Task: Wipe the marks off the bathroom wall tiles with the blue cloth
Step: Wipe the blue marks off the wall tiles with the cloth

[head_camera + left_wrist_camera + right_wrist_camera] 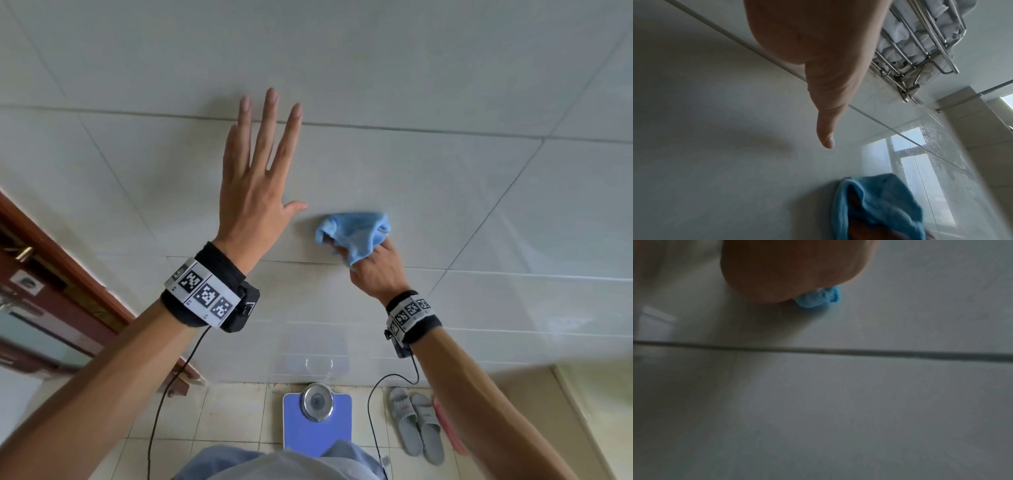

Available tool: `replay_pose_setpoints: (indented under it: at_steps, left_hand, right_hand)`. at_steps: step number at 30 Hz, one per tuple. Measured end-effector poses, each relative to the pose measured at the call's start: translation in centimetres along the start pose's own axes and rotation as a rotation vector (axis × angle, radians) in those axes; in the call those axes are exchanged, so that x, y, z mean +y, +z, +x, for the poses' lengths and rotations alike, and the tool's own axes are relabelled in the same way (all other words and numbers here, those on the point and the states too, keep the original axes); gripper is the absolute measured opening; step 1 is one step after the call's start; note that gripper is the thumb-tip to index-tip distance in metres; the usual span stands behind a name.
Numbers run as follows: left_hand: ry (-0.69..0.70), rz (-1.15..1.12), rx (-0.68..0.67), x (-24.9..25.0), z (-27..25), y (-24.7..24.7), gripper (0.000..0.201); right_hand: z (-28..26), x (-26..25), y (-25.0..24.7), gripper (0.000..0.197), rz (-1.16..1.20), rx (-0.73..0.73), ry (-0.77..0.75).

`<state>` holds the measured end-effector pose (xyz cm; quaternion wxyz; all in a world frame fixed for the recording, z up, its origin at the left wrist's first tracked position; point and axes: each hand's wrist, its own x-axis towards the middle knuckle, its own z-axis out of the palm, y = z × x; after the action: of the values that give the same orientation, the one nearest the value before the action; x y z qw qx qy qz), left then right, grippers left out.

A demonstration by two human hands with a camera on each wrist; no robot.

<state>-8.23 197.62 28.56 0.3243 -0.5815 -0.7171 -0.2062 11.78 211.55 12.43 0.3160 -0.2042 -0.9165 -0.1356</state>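
My right hand [373, 263] grips a bunched blue cloth [354, 233] and presses it against the pale grey wall tiles [428, 192], just above a grout line. The cloth [875, 206] also shows low in the left wrist view, and only a small fold of the cloth [818, 298] peeks out under my palm in the right wrist view. My left hand [257, 168] lies flat on the wall to the left of the cloth, fingers straight and spread, thumb [825, 138] pointing toward the cloth. No marks stand out on the tiles.
A blue bathroom scale [317, 421] and grey slippers [416, 425] lie on the floor below. A brown door frame [65, 263] runs along the left. A metal towel rack [920, 48] with white towels hangs on the wall above. Wrist cables [373, 411] dangle.
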Motion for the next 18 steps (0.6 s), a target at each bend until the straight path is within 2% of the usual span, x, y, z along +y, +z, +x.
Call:
replay_pose_setpoints:
  at_steps: [3, 6, 9, 11, 13, 18]
  left_hand:
    - [-0.008, 0.007, -0.002, 2.4, 0.9, -0.2, 0.141]
    - [-0.027, 0.001, 0.010, 4.5, 1.9, -0.5, 0.138]
    - [-0.041, -0.009, 0.020, 6.3, 2.7, -0.6, 0.137]
    - [-0.054, -0.008, 0.017, 7.1, 3.1, -0.2, 0.137]
    - [-0.073, -0.001, 0.008, 7.7, 3.4, 0.2, 0.138]
    - [-0.084, 0.023, 0.018, 8.3, 3.6, 0.7, 0.138]
  right_hand:
    - [1.3, 2.5, -4.1, 0.052, 0.030, 0.103, 0.072]
    - [3.8, 6.1, -9.6, 0.055, 0.035, 0.394, 0.211]
    - [5.1, 9.3, -13.2, 0.043, 0.039, 0.592, 0.331]
    - [4.4, 10.2, -13.1, 0.040, -0.014, 0.608, 0.338]
    - [2.3, 10.1, -10.9, 0.041, -0.051, 0.572, 0.335]
    - [-5.4, 8.4, -5.3, 0.037, 0.078, 0.358, 0.358]
